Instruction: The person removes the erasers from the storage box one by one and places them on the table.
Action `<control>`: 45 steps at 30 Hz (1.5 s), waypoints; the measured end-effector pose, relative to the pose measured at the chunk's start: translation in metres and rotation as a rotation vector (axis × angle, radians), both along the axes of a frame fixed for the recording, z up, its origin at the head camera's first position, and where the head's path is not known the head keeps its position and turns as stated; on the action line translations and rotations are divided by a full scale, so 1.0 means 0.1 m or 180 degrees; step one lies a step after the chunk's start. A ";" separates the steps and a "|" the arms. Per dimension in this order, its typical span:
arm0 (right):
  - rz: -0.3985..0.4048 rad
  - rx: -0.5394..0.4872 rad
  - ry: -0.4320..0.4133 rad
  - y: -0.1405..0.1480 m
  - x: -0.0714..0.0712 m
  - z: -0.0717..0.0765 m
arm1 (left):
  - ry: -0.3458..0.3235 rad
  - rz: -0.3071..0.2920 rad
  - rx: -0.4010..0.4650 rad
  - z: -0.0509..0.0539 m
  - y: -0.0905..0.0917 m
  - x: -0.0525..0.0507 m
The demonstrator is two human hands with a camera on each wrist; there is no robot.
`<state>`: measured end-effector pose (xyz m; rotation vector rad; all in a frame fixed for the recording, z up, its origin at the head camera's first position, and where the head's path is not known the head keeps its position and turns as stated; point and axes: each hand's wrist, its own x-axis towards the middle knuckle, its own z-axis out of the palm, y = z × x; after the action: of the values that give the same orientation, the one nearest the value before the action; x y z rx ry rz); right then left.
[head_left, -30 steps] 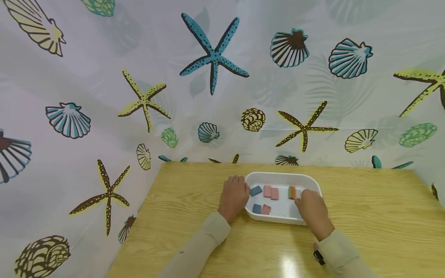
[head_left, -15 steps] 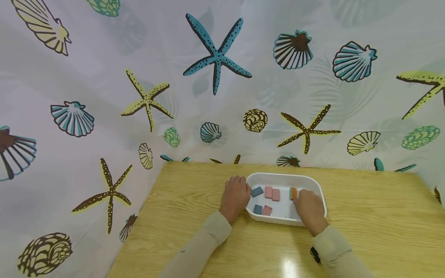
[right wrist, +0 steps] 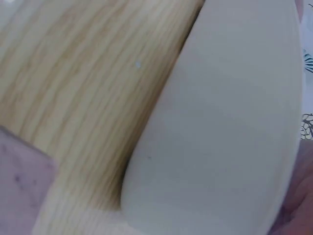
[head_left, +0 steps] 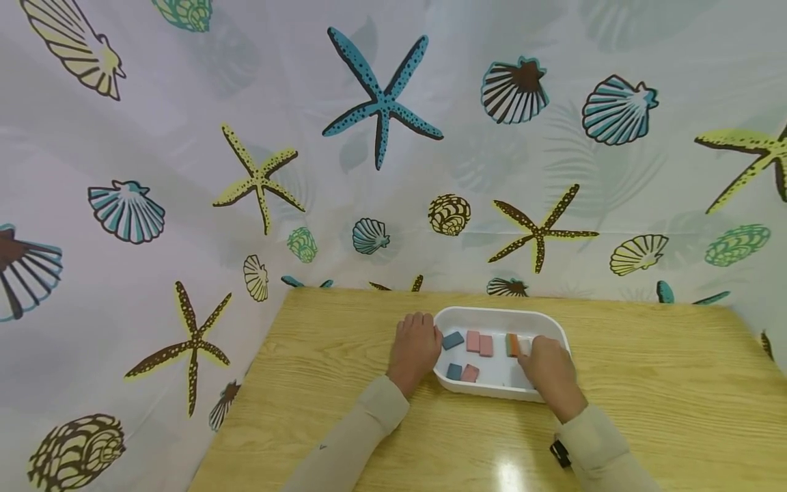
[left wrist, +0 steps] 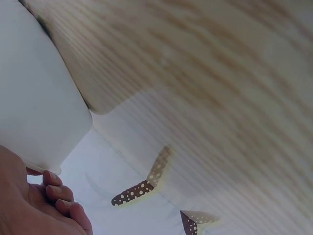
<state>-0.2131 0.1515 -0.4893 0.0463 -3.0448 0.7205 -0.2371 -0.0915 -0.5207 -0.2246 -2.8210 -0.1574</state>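
Note:
A white plastic tray [head_left: 486, 389] with rounded corners sits on the table. My left hand [head_left: 415, 350] grips its left end; in the left wrist view, curled fingers [left wrist: 61, 196] meet the rim. Reaching into the right part, my right hand [head_left: 553, 372] has its fingertips hidden beneath it. Beside its thumb stand a green and orange piece [head_left: 512, 345] and a pale piece [head_left: 525, 346]. Farther left lie two pink blocks [head_left: 473, 341] side by side, another pink block [head_left: 470, 373], and two blue-grey blocks [head_left: 453, 340].
A speckled pink block [right wrist: 22, 186] lies outside the tray near my right wrist. The wooden table [head_left: 344, 321] meets a hanging cloth [head_left: 467, 157] printed with starfish and shells at its back and left. A black object [head_left: 560, 454] is by my right sleeve.
The green and orange piece has shifted slightly left in the tray, and the pale piece beside it shows more than half a second ago. My left hand stays at the rim.

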 end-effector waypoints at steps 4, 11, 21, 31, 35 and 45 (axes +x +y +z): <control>-0.0007 -0.0102 -0.0035 0.02 0.08 0.10 | -0.0053 0.0017 -0.0011 0.00 0.00 0.00; 0.0068 -0.0220 -0.0003 0.11 0.25 0.32 | -0.0087 0.0033 0.0010 0.00 0.02 0.00; 0.0105 -0.0281 0.0089 0.27 0.58 0.45 | -0.0147 0.0050 0.0056 0.01 0.03 -0.01; -0.0151 -0.0416 -0.0167 0.32 1.05 0.45 | -0.0061 0.0037 0.0048 -0.03 0.02 -0.05; -0.0235 -0.0446 -0.0394 0.32 1.19 0.40 | -0.0053 0.0035 0.0075 -0.03 0.02 -0.03; -0.0155 -0.0479 -0.0604 0.34 1.32 0.08 | -0.0081 0.0019 0.0125 0.01 0.01 0.00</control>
<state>-0.0813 0.1853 -0.4817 -0.1033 -3.1427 1.0023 -0.2375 -0.0901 -0.5197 -0.2070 -2.8405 -0.2154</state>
